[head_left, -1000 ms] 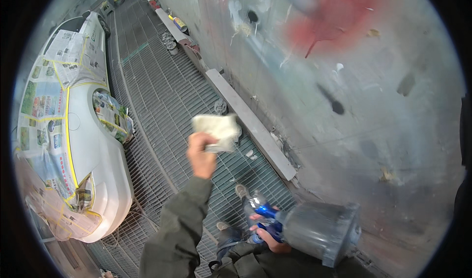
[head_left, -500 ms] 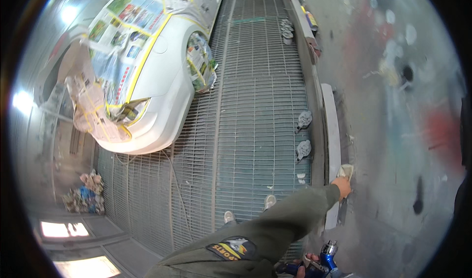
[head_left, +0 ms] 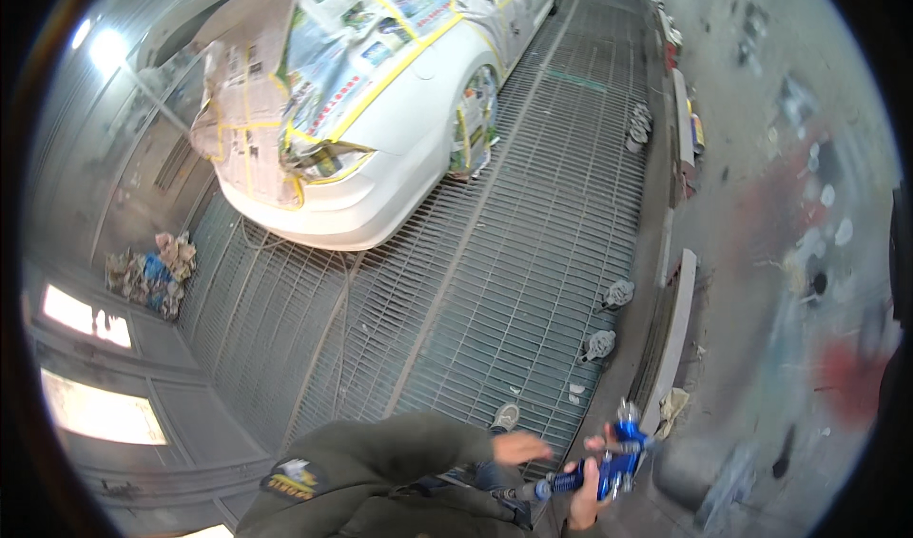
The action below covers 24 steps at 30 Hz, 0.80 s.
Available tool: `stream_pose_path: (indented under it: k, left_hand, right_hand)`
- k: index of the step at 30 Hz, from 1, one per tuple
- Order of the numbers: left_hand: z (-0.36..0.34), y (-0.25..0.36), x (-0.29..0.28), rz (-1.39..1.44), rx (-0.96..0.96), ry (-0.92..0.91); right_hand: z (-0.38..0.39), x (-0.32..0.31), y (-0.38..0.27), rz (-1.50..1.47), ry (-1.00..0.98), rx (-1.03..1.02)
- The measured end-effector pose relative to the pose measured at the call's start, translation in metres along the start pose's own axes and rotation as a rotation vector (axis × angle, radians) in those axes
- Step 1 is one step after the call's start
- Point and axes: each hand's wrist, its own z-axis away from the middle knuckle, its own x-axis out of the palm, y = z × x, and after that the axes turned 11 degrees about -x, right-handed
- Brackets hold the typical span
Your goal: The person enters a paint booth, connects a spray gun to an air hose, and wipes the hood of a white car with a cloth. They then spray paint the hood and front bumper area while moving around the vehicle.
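My left hand (head_left: 521, 448) reaches in from the left with its fingers stretched out, holding nothing. Close by, my right hand (head_left: 585, 492) is wrapped round a blue metallic spray gun (head_left: 623, 462). The gun has a silver tip, and a dark hose (head_left: 533, 490) runs from its handle toward my body. A crumpled pale cloth (head_left: 672, 411) lies by the near end of a light strip (head_left: 677, 329) along the right wall, just past the gun and touched by neither hand.
Ahead on the left stands a white car (head_left: 380, 205), masked with newspaper (head_left: 342, 53) and yellow tape. Slatted metal grating (head_left: 475, 300) forms the floor. Grey crumpled lumps (head_left: 599, 345) sit along its right edge, beside a paint-stained wall (head_left: 808, 300). Crumpled waste (head_left: 157, 277) is heaped at left.
My left hand has let go of the cloth and drawn back left toward the spray gun. The gun and my right hand show more fully. The view has swung round.
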Motion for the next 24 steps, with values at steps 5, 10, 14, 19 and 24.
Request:
stream_pose_path:
  k: [5,10,14,19,24]
  left_hand:
    - [0.109,0.027,0.061,0.813,-0.185,0.162]
    - [0.148,0.006,0.092,0.917,-0.153,0.49]
    - [0.176,-0.006,0.101,0.967,-0.075,0.582]
    - [0.209,0.002,0.08,0.924,0.095,0.893]
    - [0.25,0.015,0.06,0.912,0.147,0.749]
  right_hand:
    - [-0.035,0.063,0.034,-0.151,-0.191,0.234]
    - [-0.002,0.137,0.041,-0.276,-0.413,0.362]
    - [0.026,0.172,0.043,-0.115,-0.443,0.383]
    - [0.055,0.201,0.029,-0.096,-0.45,0.285]
    - [0.079,0.218,-0.009,-0.071,-0.549,0.192]
